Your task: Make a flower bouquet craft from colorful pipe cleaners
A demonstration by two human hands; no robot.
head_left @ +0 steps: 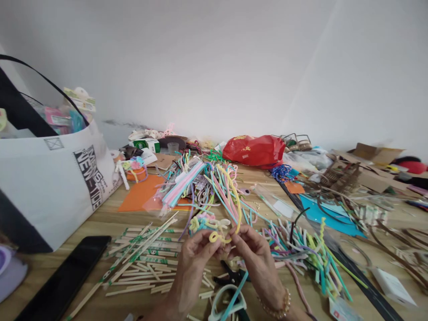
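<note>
A yellow pipe cleaner (238,200) is held between my two hands, in the lower middle of the head view. One end is bent into a small loop at the fingertips of my left hand (198,254), which pinches it. My right hand (252,254), with a beaded bracelet at the wrist, pinches it a little further along, and its long free part rises in a curve. Just behind my hands lies a bunch of curled pastel pipe cleaners (204,222). Below them sit pliers with black jaws and pale handles (229,292), partly hidden.
Chopsticks (150,247) and a black phone (67,278) lie to the left, beside a large white bag (50,178). Pipe cleaners in a plastic sleeve (183,180) are ahead. More cut pipe cleaners (310,249) lie right. A red bag (254,151) stands at the back.
</note>
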